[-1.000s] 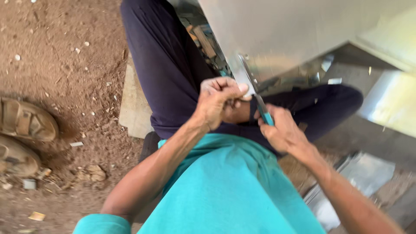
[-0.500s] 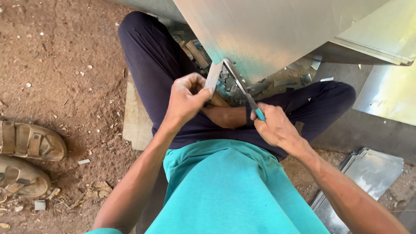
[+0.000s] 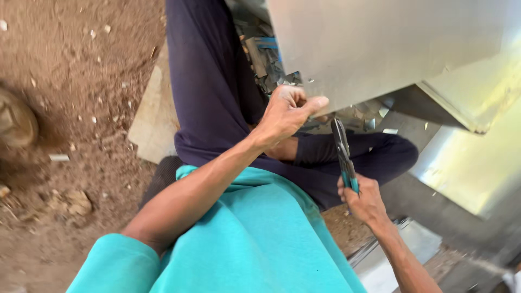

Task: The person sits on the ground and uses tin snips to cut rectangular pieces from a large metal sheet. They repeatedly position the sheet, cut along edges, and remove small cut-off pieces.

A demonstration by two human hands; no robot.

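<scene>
Two hands are at work under the big metal sheet [image 3: 380, 49], and from my remote seat I see both clearly. My left hand [image 3: 285, 116] is clenched on the lower edge of that sheet, thumb pressed flat against the face and fingers curled beneath it. My right hand [image 3: 364, 202] is wrapped tight around the teal handles of the snips [image 3: 343, 152]; their dark blades point up toward the sheet's bottom edge, just beside the left thumb. I cannot tell whether the blades touch the metal.

Half a second ago the left hand pinched a narrow strip of metal, with the snips angled right against it and both hands close together. Now that strip is out of sight, the left hand has shifted up onto the sheet itself, and the right hand has dropped lower and away, so the hands sit apart. The view has also swung: the sandals that lay at the left are nearly gone, with only a brown shape [image 3: 16, 125] at the edge.

Below, my dark trousers [image 3: 211, 97] cross over a pale board [image 3: 154, 116] on the dirt ground [image 3: 76, 65]. Metal scraps [image 3: 263, 59] lie between my legs. Another shiny sheet [image 3: 477, 163] leans at the right.
</scene>
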